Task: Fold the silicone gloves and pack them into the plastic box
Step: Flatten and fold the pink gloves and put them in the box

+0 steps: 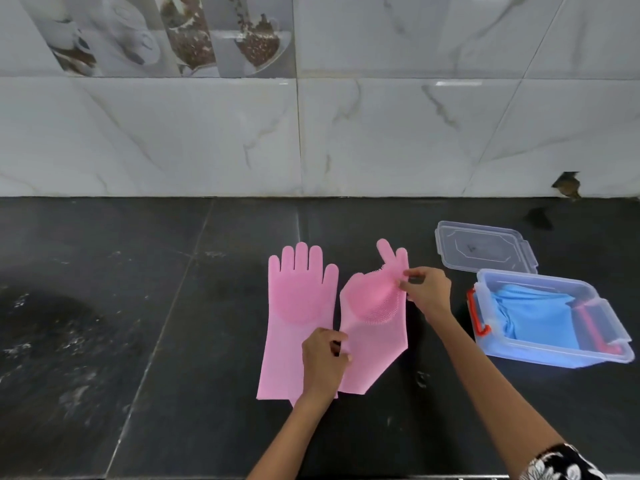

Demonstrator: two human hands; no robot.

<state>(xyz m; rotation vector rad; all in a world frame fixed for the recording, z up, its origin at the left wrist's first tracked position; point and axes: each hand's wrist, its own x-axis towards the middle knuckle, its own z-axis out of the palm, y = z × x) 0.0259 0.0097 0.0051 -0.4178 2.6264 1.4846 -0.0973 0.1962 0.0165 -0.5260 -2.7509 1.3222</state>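
Head view of a dark stone counter (pixel 194 341) backed by a marble-patterned tiled wall (pixel 381 133). Two pink silicone gloves lie side by side near the centre. The left pink glove (pixel 298 306) lies flat, bristled palm upward, all five fingers pointing toward the wall, cuff toward the person. The right pink glove (pixel 372 317) lies just beside it, the two cuffs overlapping at their near ends; its upper part is buckled, the bristled palm bulging and only some of its fingers standing clear toward the wall. The left hand (pixel 323 360) pinches the inner edge of the right pink glove at its cuff region, where the two gloves meet. The right hand (pixel 426 289) pinches the finger end of the same glove at its right side, thumb and fingertips curled onto the silicone. To the right, well apart from the gloves, stands the clear plastic box (pixel 613 327), open, with an orange-red latch (pixel 476 315) at its left end; blue folded gloves (pixel 533 313) lie inside it. The clear lid (pixel 485 247) rests flat on the counter just behind the box, toward the wall. A patterned sleeve (pixel 561 462) shows at the lower right edge
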